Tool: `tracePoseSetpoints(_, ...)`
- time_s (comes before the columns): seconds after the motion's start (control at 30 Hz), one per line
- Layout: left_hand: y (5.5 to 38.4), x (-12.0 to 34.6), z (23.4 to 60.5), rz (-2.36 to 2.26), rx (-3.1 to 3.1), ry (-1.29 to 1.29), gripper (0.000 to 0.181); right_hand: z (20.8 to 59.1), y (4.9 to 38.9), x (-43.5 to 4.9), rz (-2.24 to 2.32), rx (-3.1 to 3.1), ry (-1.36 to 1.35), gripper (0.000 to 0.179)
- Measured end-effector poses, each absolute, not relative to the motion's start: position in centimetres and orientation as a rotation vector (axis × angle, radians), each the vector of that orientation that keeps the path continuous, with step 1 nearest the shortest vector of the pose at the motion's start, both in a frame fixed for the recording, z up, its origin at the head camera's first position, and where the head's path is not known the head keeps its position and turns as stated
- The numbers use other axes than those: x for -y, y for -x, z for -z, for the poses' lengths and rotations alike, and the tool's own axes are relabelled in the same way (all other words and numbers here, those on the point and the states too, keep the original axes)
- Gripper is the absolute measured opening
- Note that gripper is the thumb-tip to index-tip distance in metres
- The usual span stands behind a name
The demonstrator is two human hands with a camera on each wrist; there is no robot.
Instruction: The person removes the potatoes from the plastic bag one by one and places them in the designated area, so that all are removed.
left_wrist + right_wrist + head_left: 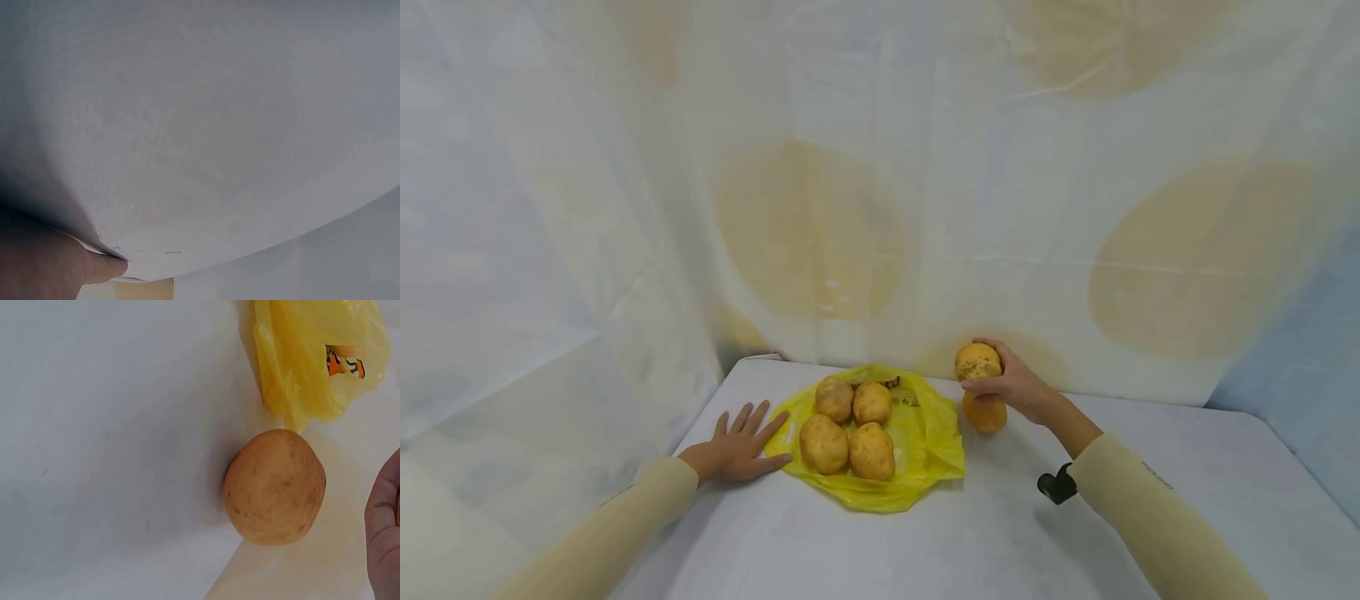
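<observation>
Several potatoes (823,445) lie grouped on a yellow plastic bag (925,454) spread on the table. My left hand (737,450) rests palm down with its fingers spread, thumb and index finger reaching the bag's left edge. In the left wrist view only part of the hand (56,265) shows, low on the left. To the right of the bag, my right hand (1011,385) grips a potato (978,361) between thumb and fingers. Just below it another potato (985,414) sits on the table; the right wrist view shows this potato (275,487) close to the bag (306,362).
The white table (820,550) meets a pale hanging curtain (985,208) with tan circles at the back. Another white sheet (512,250) hangs along the left side. A dark object (1057,484) is attached at the right wrist.
</observation>
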State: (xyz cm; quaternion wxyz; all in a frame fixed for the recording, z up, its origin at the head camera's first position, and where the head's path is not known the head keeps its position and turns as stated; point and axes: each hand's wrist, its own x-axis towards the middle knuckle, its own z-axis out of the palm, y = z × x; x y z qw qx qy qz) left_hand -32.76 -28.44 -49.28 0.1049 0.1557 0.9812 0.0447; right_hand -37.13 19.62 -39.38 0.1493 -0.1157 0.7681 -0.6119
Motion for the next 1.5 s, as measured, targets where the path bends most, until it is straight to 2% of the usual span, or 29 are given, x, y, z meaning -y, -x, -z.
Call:
tracePoseSetpoints(0.33,33.0,28.6,49.6,-0.213,-2.885,-0.463,0.091,39.1,37.1,-21.5,1.679,-2.294,0.286,0.099)
tracePoseSetpoints(0.67,33.5,29.2,50.7,-0.212,-2.910,-0.458,0.094,38.9,36.3,-22.8,1.684,-2.318,0.219,0.098)
tracePoseSetpoints(0.9,33.0,28.8,49.9,-0.202,-2.896,-0.459,0.092,39.3,36.3,-23.3,1.683,-2.350,0.163,0.103)
tracePoseSetpoints(1.13,32.7,28.6,49.2,-0.223,-2.896,-0.469,0.089,39.9,36.6,-23.9,1.645,-2.385,0.121,0.097)
tracePoseSetpoints(1.5,32.6,28.6,49.5,-0.250,-2.896,-0.480,0.093,40.7,36.4,-25.3,1.624,-2.387,0.091,0.099)
